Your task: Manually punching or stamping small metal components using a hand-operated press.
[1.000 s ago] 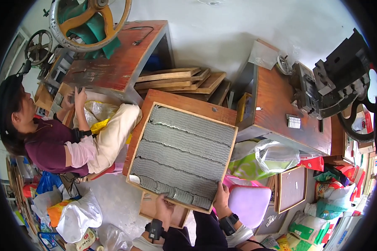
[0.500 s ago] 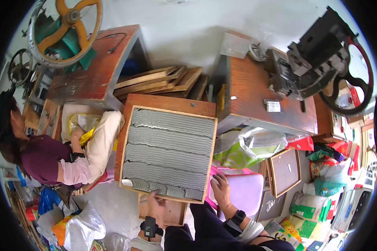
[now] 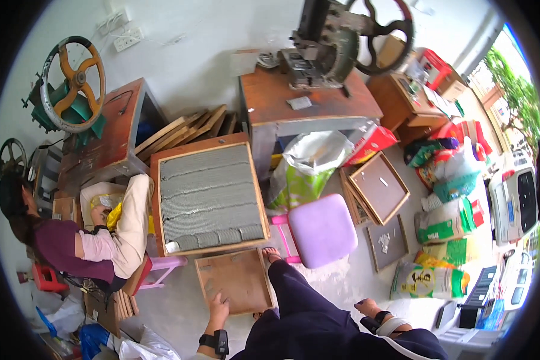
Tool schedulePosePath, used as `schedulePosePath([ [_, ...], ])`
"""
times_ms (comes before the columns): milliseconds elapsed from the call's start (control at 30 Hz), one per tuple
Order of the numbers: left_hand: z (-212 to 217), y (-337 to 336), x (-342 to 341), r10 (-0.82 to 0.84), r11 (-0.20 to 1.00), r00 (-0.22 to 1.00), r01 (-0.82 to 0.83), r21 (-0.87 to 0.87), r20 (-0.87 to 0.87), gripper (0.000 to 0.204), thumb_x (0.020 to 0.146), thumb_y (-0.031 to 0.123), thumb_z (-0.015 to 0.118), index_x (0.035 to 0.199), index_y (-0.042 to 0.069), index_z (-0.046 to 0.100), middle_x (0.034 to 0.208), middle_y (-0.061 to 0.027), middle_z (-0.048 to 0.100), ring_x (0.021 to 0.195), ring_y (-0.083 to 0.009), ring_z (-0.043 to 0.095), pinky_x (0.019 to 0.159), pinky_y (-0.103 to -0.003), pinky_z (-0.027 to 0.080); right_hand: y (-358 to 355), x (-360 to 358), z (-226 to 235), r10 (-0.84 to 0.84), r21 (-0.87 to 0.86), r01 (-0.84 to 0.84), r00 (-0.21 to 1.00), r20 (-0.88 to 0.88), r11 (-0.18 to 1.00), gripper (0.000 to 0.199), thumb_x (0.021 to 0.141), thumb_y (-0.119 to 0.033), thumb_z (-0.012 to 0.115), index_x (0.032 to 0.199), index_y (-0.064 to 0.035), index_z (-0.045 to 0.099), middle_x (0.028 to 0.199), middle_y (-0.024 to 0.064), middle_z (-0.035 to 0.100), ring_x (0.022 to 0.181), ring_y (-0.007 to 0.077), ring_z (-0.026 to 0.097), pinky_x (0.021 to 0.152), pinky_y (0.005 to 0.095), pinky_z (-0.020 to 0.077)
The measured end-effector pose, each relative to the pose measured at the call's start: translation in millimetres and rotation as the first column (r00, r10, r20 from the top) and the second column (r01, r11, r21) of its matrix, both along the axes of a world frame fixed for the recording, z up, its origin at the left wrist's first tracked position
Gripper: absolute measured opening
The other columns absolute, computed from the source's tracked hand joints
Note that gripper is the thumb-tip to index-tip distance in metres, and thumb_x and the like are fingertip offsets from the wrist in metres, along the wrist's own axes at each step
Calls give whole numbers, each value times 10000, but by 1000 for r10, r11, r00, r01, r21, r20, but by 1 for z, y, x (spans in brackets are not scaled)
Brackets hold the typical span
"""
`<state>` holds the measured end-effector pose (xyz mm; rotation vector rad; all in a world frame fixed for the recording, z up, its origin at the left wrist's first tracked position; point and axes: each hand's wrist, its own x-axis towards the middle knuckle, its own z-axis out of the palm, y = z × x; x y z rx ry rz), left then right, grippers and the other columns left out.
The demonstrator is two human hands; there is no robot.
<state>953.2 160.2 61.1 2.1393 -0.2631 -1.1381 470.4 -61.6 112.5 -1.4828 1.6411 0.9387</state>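
Wooden and shallow, the empty tray [image 3: 234,282] lies flat on the floor just in front of the person's feet, and the left hand [image 3: 218,307] rests on its near left edge with fingers spread along the rim. Whether that grip has closed round the edge or only presses on top is hard to tell from this angle. The right hand [image 3: 366,308] hangs free beside the right thigh, away from the tray, fingers loose and holding nothing.

Just beyond the empty tray sits a larger wooden frame [image 3: 205,195], filled with rows of grey pieces and propped on a pink stool [image 3: 162,264]. A lilac stool [image 3: 322,230] stands to its right. On the left a seated co-worker [image 3: 72,243] handles a yellow packet at a low counter [image 3: 102,150].

Judging by the pose, the step in hand is taking hold of the empty tray. The next move would seem to call for the right hand to reach the tray's far side, so the tray can be lifted level without scraping the filled frame touching its upper edge.
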Motion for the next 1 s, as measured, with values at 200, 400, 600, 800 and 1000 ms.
schedulePosePath([
  [200,-2,74,-35,-68,945,995,86,316,-67,271,738,159,600,903,-56,590,693,-181,629,708,-279,642,670,-366,494,76,-98,-37,291,-133,-264,918,269,955,383,752,-457,529,926,-145,666,893,122,642,850,315,597,779,384,466],
  [400,-47,253,-70,-300,950,917,260,176,264,181,676,124,633,533,30,576,523,-115,563,460,-195,556,501,-327,438,11,-84,12,179,-287,-88,935,307,954,375,760,-440,538,930,-129,662,875,158,630,852,334,589,766,400,466],
  [600,-119,287,-136,-135,876,867,-122,467,480,97,691,23,542,625,80,498,505,-27,427,362,-164,433,314,-318,346,-72,-139,-17,272,-236,-184,864,423,954,371,755,-423,546,940,-123,660,901,140,635,878,319,590,792,383,460],
  [800,14,-99,-331,281,952,847,-306,18,-451,251,806,210,621,961,14,596,785,-81,618,659,-163,597,581,-248,475,-159,-289,-1,187,-300,-112,954,235,947,371,730,-379,560,880,-56,665,756,135,651,732,261,638,712,336,492],
  [1000,73,-186,-368,-208,973,883,144,-178,-421,374,817,166,599,1141,-4,524,949,-89,633,826,-136,599,745,-245,464,-199,-301,2,210,-191,-182,968,138,965,417,727,-419,554,857,-38,665,753,139,650,703,238,643,708,320,496],
])
